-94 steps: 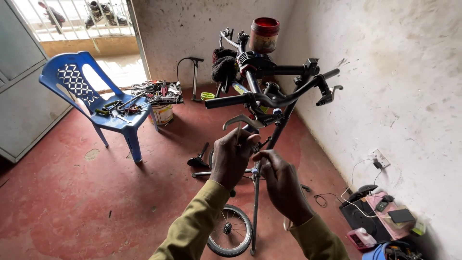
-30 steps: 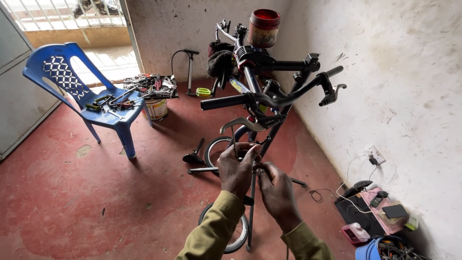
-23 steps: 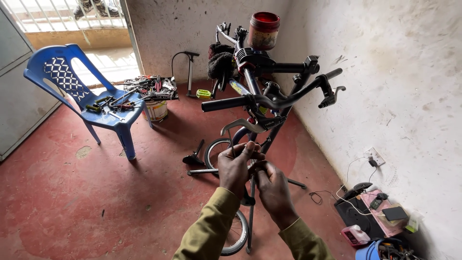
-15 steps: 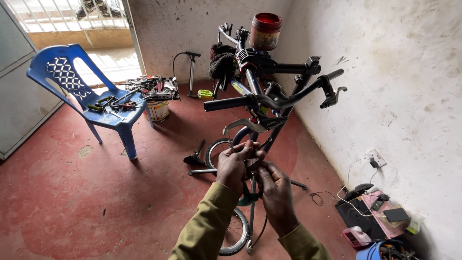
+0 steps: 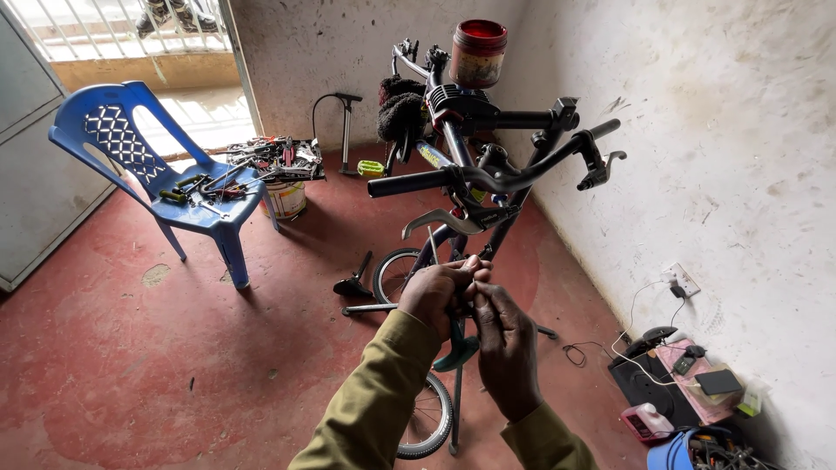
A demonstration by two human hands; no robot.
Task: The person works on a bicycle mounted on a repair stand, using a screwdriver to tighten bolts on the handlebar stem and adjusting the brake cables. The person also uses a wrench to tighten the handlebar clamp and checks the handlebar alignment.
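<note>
Head cam, left hand & right hand curled shut, pinching bike part

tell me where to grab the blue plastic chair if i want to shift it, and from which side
Take the blue plastic chair by the top rail of its backrest, coming from behind, the door side. The back stands upright and bare, with lattice holes just below the rail for fingers. The seat is loaded with loose hand tools, so gripping there, or tilting it, would probably spill them.
</note>
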